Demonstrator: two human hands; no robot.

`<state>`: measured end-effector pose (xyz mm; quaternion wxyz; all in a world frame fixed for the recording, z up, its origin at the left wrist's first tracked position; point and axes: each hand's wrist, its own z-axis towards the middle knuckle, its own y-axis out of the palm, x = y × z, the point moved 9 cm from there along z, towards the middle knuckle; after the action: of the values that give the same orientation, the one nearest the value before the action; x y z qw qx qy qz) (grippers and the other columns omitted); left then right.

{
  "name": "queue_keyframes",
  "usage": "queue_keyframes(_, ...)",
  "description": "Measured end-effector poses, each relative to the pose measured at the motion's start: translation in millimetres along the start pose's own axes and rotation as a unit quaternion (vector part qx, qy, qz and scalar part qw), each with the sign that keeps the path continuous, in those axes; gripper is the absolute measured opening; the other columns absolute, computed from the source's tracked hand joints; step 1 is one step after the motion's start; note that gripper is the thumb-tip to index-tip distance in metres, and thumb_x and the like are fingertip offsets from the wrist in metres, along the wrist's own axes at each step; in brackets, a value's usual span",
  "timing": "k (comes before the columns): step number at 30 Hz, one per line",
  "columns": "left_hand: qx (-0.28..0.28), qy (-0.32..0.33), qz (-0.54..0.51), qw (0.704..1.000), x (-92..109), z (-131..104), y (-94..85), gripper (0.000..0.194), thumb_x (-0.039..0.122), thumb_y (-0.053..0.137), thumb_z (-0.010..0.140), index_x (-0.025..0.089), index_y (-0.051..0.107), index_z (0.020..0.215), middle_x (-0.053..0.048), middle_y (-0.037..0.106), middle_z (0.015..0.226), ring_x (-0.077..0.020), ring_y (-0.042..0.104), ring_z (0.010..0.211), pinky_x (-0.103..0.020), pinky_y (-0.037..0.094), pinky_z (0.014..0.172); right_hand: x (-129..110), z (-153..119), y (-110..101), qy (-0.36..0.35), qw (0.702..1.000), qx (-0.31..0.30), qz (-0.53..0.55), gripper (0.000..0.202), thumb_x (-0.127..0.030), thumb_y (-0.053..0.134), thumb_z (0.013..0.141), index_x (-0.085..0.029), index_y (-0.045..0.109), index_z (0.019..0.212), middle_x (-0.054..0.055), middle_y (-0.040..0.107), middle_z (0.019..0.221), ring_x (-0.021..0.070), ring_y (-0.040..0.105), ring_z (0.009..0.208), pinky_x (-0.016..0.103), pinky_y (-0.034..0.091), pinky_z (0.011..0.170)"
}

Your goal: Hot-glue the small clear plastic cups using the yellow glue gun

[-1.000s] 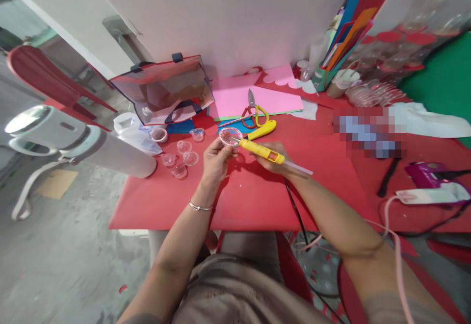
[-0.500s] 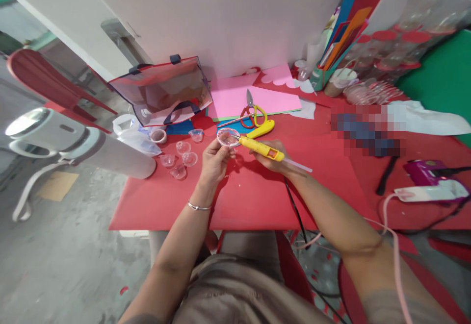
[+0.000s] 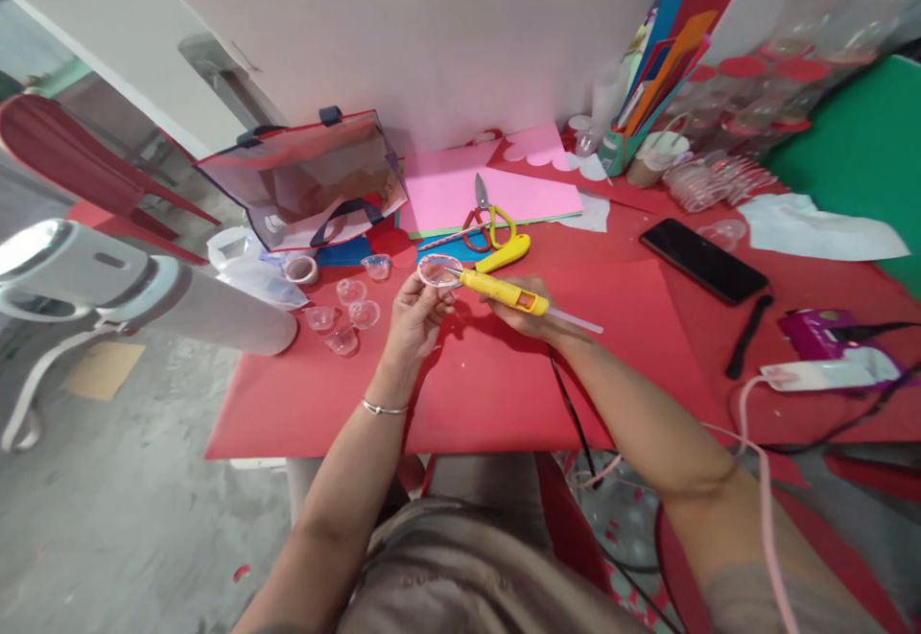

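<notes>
Between the fingers of my left hand [image 3: 417, 316] is a small clear plastic cup [image 3: 440, 272], its rim turned up toward me. My right hand [image 3: 524, 310] is closed around a yellow glue gun [image 3: 507, 291], and a pale glue stick [image 3: 577, 320] pokes out of its back end. The gun's metal nozzle meets the cup's right rim; whether glue is coming out is too small to tell. Several more clear cups [image 3: 364, 314] lie on the red table left of my left hand. Just beyond the gun are a yellow-handled tool [image 3: 505, 255] and scissors [image 3: 496, 219].
Pink paper [image 3: 467, 183] and a see-through bag [image 3: 309, 178] lie at the back. A large white tumbler [image 3: 208, 303] is at the left edge. To the right are a phone [image 3: 705, 260], a power strip [image 3: 810, 375] and lidded jars [image 3: 777, 87]. A black cord [image 3: 572, 404] hangs over the front edge.
The view has shifted slightly, so everything sits a little further left. Both hands keep their hold, with the nozzle still at the cup's rim.
</notes>
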<state>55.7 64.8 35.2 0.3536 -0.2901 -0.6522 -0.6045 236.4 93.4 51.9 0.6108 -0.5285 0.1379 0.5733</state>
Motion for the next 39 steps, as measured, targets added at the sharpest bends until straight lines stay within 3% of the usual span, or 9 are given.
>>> queue_keyframes(9, 0.106, 0.035, -0.062, 0.992, 6, 8, -29.5, 0.04, 0.042, 0.092, 0.079, 0.02, 0.061, 0.09, -0.001, 0.076, 0.093, -0.0058, 0.068, 0.069, -0.014, 0.052, 0.059, -31, -10, -36, -0.077, 0.978, 0.054, -0.184, 0.026, -0.033, 0.062, 0.089, -0.022, 0.075, 0.107, 0.009, 0.081, 0.094, 0.0254, 0.07, 0.08, 0.038, 0.049, 0.078)
queue_keyframes(13, 0.101, 0.048, -0.082, 0.99, 14, 5, -28.1, 0.033, 0.04, 0.089, 0.084, 0.021, 0.062, 0.089, -0.004, 0.074, 0.101, -0.0051, 0.063, 0.067, -0.016, 0.051, 0.057, -37, -47, -26, -0.036, 0.952, -0.093, -0.291, 0.041, -0.041, 0.069, 0.089, -0.018, 0.072, 0.123, 0.013, 0.081, 0.107, 0.0275, 0.067, 0.086, 0.037, 0.04, 0.076)
queue_keyframes(21, 0.085, 0.021, -0.089, 0.992, 13, -1, -15.4, 0.039, 0.042, 0.093, 0.077, 0.021, 0.064, 0.094, -0.002, 0.075, 0.098, -0.0048, 0.059, 0.062, -0.016, 0.048, 0.053, -49, -60, 12, 0.006, 0.903, -0.213, -0.373, 0.05, -0.019, 0.062, 0.087, -0.017, 0.07, 0.137, 0.015, 0.077, 0.104, 0.0296, 0.064, 0.1, 0.04, 0.04, 0.088)
queue_keyframes(24, 0.089, 0.022, -0.096, 0.991, 16, -1, -16.8, 0.044, 0.042, 0.094, 0.075, 0.021, 0.059, 0.089, -0.001, 0.076, 0.094, -0.005, 0.06, 0.06, -0.016, 0.047, 0.053, -55, -63, 8, -0.005, 0.905, -0.25, -0.343, 0.07, -0.018, 0.063, 0.081, -0.02, 0.061, 0.151, 0.015, 0.074, 0.115, 0.0306, 0.065, 0.111, 0.043, 0.044, 0.098)
queue_keyframes(26, 0.087, 0.018, -0.092, 0.992, 17, -1, -16.6, 0.045, 0.043, 0.095, 0.074, 0.021, 0.059, 0.089, -0.001, 0.076, 0.094, -0.0055, 0.06, 0.06, -0.016, 0.047, 0.052, -51, -70, -13, -0.002, 0.914, -0.255, -0.315, 0.084, -0.021, 0.066, 0.076, -0.02, 0.051, 0.159, 0.017, 0.068, 0.138, 0.0326, 0.06, 0.129, 0.048, 0.041, 0.112)
queue_keyframes(28, 0.086, 0.014, -0.091, 0.992, 17, -2, -16.1, 0.046, 0.044, 0.095, 0.073, 0.021, 0.059, 0.089, 0.0, 0.077, 0.093, -0.0058, 0.061, 0.061, -0.016, 0.047, 0.052, -28, -73, -61, 0.065, 0.915, -0.175, -0.357, 0.085, -0.021, 0.06, 0.081, -0.019, 0.042, 0.164, 0.017, 0.057, 0.157, 0.0339, 0.051, 0.144, 0.055, 0.034, 0.121)
queue_keyframes(33, 0.059, 0.005, -0.096, 0.994, 9, -3, -9.5, 0.044, 0.045, 0.094, 0.075, 0.02, 0.063, 0.094, -0.001, 0.077, 0.096, -0.0056, 0.062, 0.06, -0.017, 0.047, 0.051, 51, -100, -211, 0.327, 0.794, 0.102, -0.503, 0.082, -0.027, 0.051, 0.093, 0.005, 0.025, 0.164, 0.034, 0.047, 0.161, 0.0449, 0.03, 0.158, 0.07, 0.02, 0.124)
queue_keyframes(37, 0.044, -0.006, -0.085, 0.995, 3, -3, -7.3, 0.043, 0.044, 0.094, 0.075, 0.02, 0.065, 0.097, -0.004, 0.079, 0.103, -0.0059, 0.063, 0.06, -0.017, 0.047, 0.051, 94, -103, -242, 0.381, 0.793, 0.08, -0.468, 0.078, -0.023, 0.048, 0.093, -0.001, 0.026, 0.165, 0.029, 0.055, 0.155, 0.0392, 0.037, 0.155, 0.071, 0.015, 0.125)
queue_keyframes(39, 0.053, -0.005, -0.085, 0.995, 4, -2, -10.7, 0.044, 0.045, 0.094, 0.075, 0.021, 0.066, 0.098, -0.005, 0.08, 0.106, -0.0058, 0.063, 0.061, -0.017, 0.048, 0.052, 91, -104, -253, 0.373, 0.792, 0.11, -0.47, 0.077, -0.02, 0.045, 0.092, 0.0, 0.025, 0.164, 0.03, 0.062, 0.146, 0.0397, 0.047, 0.147, 0.073, 0.017, 0.123)
